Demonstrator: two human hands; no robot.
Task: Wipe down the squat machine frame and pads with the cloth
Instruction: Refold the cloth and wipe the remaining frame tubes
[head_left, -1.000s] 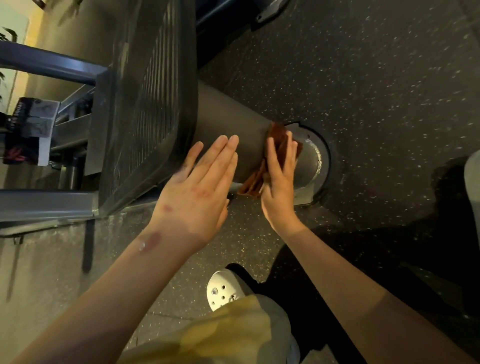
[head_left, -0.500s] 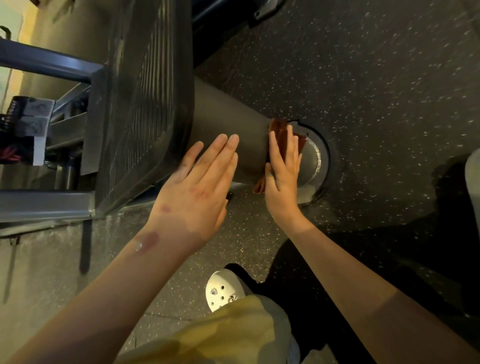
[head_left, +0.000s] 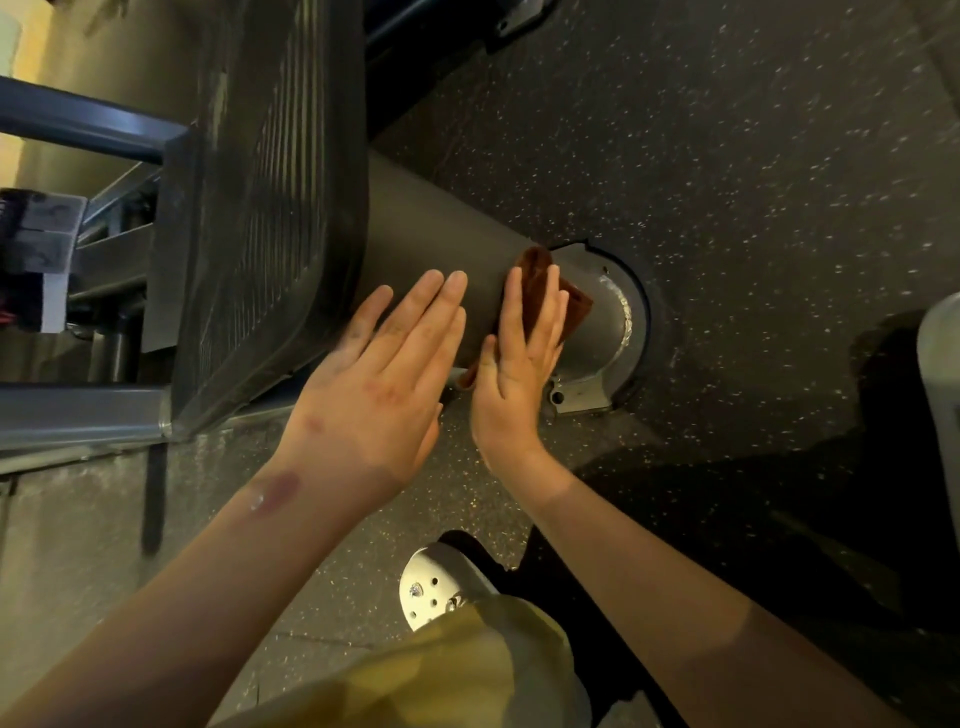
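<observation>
Two hands at frame tube (head_left: 431, 244), centre frame.
My right hand (head_left: 519, 369) presses the cloth (head_left: 574, 306) flat by the base plate (head_left: 621, 332), fingers straight; my left hand (head_left: 379, 384) lies flat, holding nothing. Apply even palm pressure around the curve.

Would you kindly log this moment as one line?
phase: wiping | right hand: presses cloth on frame post | left hand: open, fingers straight
</observation>
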